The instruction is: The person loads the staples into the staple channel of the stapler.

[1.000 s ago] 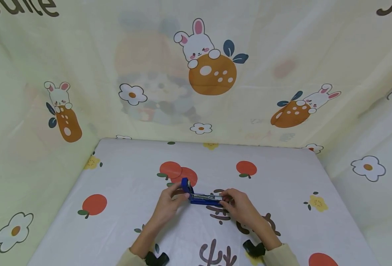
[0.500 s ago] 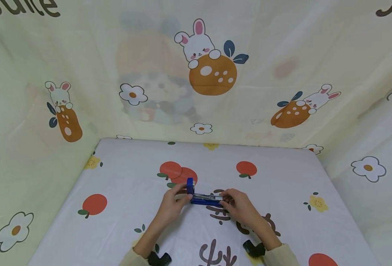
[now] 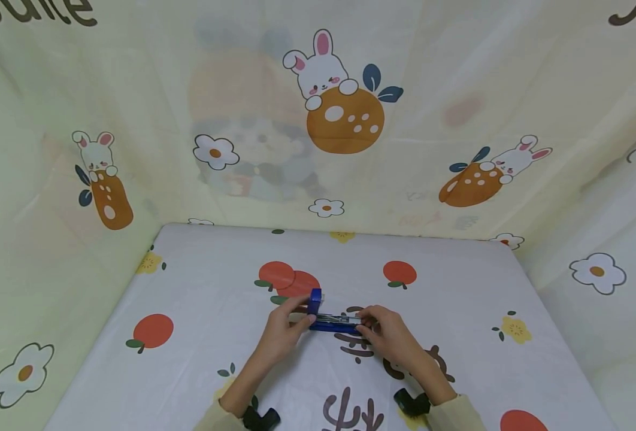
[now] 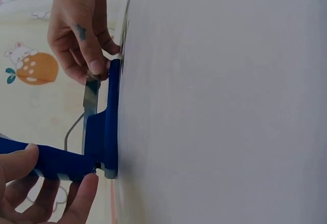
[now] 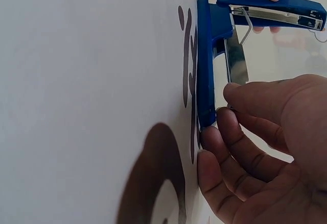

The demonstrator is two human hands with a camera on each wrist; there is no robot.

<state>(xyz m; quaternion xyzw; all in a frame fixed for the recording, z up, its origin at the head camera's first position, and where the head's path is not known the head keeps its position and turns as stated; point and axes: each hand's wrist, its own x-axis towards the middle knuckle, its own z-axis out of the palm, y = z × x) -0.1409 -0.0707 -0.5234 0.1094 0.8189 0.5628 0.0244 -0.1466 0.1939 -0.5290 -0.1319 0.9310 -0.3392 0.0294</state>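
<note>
Blue plastic stapler (image 3: 333, 321) with steel magazine lies mid-table (image 3: 199, 335), lid swung upright. Left hand (image 3: 282, 333) pinches lid; right hand (image 3: 388, 336) pinches front end. Light, rigid, probably springy hinge; hold by base.

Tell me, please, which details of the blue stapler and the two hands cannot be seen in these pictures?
- Staples in the metal channel: too small or glared out in every view.
- Stapler front tip: right hand covers it, head view.
- Left hand: cut off by the left wrist view's edge.
</note>
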